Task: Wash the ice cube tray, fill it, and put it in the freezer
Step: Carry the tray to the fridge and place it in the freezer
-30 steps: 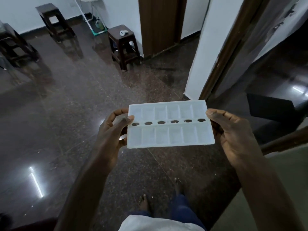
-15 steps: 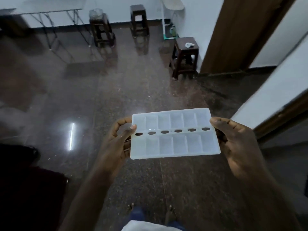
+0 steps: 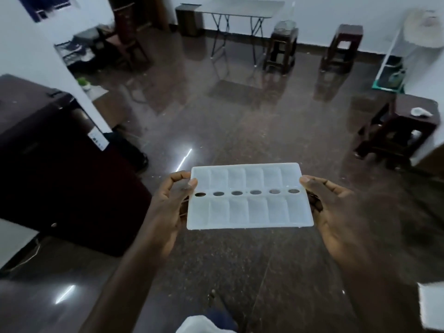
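Observation:
A white translucent ice cube tray (image 3: 249, 197) is held level in front of me, with two rows of compartments and a line of oval holes down its middle. My left hand (image 3: 171, 200) grips its left short edge, thumb on top. My right hand (image 3: 329, 205) grips its right short edge the same way. Whether the compartments hold water is not visible. A dark maroon fridge (image 3: 55, 164) stands at the left, its door closed.
Dark polished floor (image 3: 240, 131) stretches ahead. A folding table (image 3: 240, 8) stands at the far wall, with two dark stools (image 3: 281, 46) beside it. Another stool (image 3: 398, 131) with a small white object stands at the right. A white wall corner (image 3: 36, 56) rises behind the fridge.
My view has swung to the left: the doorway at the right has left the frame and the fridge has come into view. The tray stays level between both hands.

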